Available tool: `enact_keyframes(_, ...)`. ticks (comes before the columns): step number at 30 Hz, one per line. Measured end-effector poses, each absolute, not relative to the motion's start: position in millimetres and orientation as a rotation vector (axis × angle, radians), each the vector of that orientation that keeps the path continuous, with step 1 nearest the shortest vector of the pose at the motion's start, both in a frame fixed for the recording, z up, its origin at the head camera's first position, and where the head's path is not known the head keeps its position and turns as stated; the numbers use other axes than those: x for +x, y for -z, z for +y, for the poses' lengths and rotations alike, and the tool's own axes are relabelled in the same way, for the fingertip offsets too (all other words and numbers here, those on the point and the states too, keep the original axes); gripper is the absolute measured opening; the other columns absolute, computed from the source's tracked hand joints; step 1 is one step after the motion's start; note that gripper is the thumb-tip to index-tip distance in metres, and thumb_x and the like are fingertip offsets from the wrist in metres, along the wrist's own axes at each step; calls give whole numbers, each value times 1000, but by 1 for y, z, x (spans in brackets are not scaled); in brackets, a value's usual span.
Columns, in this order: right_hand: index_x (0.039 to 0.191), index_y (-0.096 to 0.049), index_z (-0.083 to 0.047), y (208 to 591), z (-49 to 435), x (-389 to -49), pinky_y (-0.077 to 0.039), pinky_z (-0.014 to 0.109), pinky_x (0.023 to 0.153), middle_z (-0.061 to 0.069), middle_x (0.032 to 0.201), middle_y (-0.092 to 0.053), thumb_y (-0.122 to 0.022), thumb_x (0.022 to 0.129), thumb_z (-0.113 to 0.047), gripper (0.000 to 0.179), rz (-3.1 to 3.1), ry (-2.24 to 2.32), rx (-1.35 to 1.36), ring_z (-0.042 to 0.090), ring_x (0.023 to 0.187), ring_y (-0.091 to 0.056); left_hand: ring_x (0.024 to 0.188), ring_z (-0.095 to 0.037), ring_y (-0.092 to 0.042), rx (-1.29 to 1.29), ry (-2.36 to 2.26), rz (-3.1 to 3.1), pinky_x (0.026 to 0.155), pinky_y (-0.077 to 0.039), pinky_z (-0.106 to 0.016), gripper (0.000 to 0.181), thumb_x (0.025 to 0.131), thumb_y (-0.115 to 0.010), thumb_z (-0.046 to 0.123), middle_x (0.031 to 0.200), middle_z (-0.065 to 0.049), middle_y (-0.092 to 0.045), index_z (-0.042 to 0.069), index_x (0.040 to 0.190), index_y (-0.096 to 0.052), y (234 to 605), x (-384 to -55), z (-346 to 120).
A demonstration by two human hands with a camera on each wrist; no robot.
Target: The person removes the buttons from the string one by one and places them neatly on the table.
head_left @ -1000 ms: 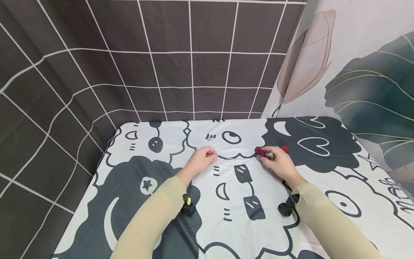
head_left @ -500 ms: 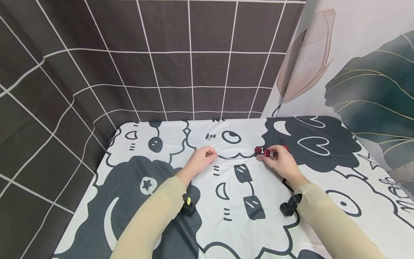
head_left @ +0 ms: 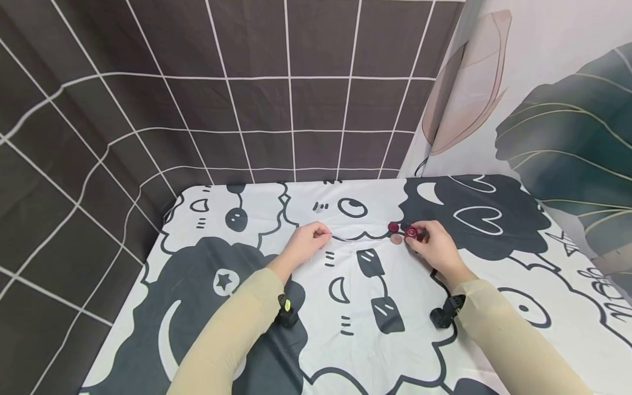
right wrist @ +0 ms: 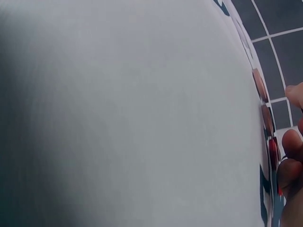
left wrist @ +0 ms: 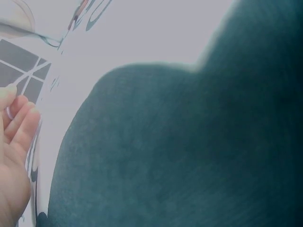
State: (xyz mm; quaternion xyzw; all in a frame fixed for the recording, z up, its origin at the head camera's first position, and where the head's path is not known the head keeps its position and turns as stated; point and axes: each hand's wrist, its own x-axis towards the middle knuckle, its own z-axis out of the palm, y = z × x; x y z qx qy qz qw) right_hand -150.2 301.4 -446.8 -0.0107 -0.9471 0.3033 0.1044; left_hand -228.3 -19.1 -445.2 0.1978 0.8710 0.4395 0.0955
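Note:
My left hand (head_left: 310, 239) pinches a thin pale thread (left wrist: 9, 112) between thumb and fingertips, close over the printed cloth; the thread runs toward the right and is faint in the head view. My right hand (head_left: 436, 247) has its thumb and index finger at the edges of a dark red disc (head_left: 411, 232), which shows a ringed face. Part of a second red piece shows behind it, mostly hidden by the fingers. Left of these lie another dark red disc (head_left: 393, 226) and a dull pink disc (head_left: 396, 239). Several discs appear edge-on beside the right fingers (right wrist: 291, 142) in the right wrist view.
A white and dark grey cartoon-print cloth (head_left: 365, 351) covers the table. Behind it hangs a dark grid-patterned curtain (head_left: 316, 104), with a leaf-print curtain (head_left: 558, 131) at the right. Each wrist wears a small black camera (head_left: 446, 311).
My right hand has shifted right, and the dark red disc at its fingertips has moved right with it, away from the other discs. My left hand has stayed in place.

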Motion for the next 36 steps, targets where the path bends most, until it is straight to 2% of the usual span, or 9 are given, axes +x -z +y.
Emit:
enact_keyframes(13,117,-53,4,443,313,-144,-40,32,60,19,106,-49,-65,86,-15,38,-2784,-876,-43,23,75,-47,71,-12,-57,585,-1315,2584,65,-47,-26,8,92,-61,22,77,6,-62,16,94,-65,446,-228,-19)
enact_keyframes(36,121,-51,6,448,327,-135,-37,33,61,22,113,-46,-62,86,-17,43,-2800,-833,-155,25,77,-46,75,-12,-55,581,-1289,2601,68,-47,-27,9,92,-61,23,83,6,-62,16,95,-65,445,-227,-20)
